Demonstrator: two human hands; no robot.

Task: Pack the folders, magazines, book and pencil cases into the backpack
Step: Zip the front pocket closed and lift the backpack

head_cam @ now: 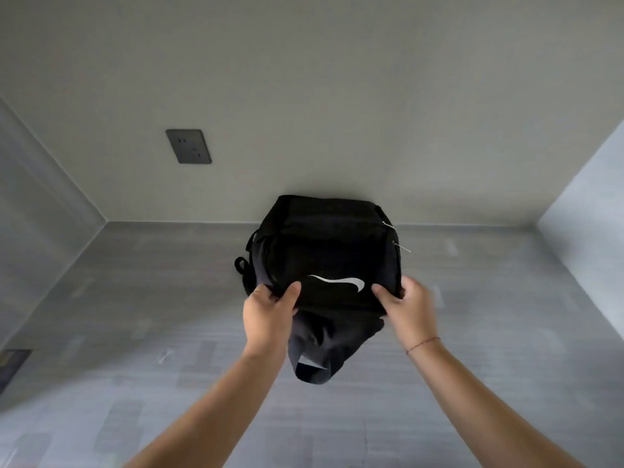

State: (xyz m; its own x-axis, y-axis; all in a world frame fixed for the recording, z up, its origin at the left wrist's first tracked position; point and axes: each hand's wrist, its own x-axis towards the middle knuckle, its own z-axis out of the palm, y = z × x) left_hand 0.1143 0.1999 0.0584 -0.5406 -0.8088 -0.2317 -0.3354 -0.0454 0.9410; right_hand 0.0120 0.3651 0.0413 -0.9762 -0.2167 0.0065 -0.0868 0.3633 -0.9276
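Black backpack [324, 251] between both hands, left hand [268, 314] and right hand [410, 307] fingers apparently clamped on its near corners

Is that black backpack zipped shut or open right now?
Cannot tell for sure. The backpack shows two zipper pulls on its right side and no visible gap, but the blurred black fabric hides the zip line.

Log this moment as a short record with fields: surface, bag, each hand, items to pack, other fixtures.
surface: grey table set against a pale wall
bag: black backpack with white logo, standing by the wall, zip pulls on its right side
left hand: gripping the backpack's lower left edge
right hand: gripping its lower right edge, slightly blurred
items to pack: none in view
other fixtures: dark wall socket
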